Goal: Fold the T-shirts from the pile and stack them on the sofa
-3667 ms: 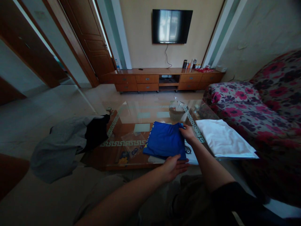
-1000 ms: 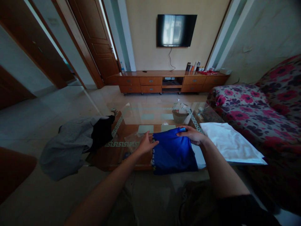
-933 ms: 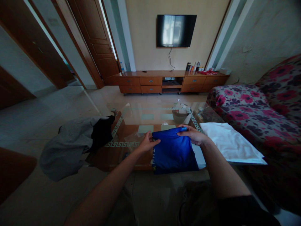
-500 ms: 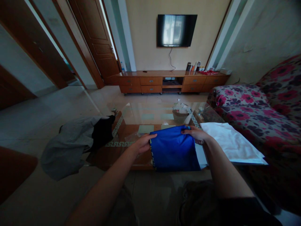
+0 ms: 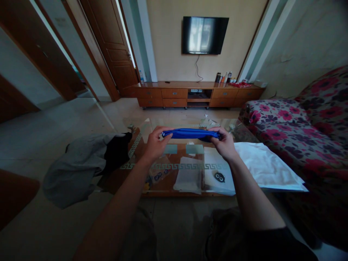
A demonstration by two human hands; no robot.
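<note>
A folded piece of blue cloth [image 5: 190, 133] is stretched between my hands above the glass table, seen nearly edge-on as a narrow band. My left hand [image 5: 157, 143] pinches its left end, thumb on the near side. At the other end my right hand [image 5: 225, 143] grips the cloth, with part of a fold hanging by the fingers. Right of my right forearm lies a flat white folded cloth [image 5: 266, 163]. Beyond my left arm, a grey garment [image 5: 73, 170] and a black one [image 5: 118, 148] are heaped at the table's left side.
The glass coffee table [image 5: 187, 166] has a key-pattern border; papers and a white sheet with a black round-eyed logo [image 5: 219, 177] show at or under the glass. A flowered sofa [image 5: 288, 130] stands right. A wooden TV cabinet [image 5: 174, 94] lines the far wall.
Both hands have lifted the blue cloth up and away from me. Its broad face has tipped to edge-on, uncovering the papers and the black logo.
</note>
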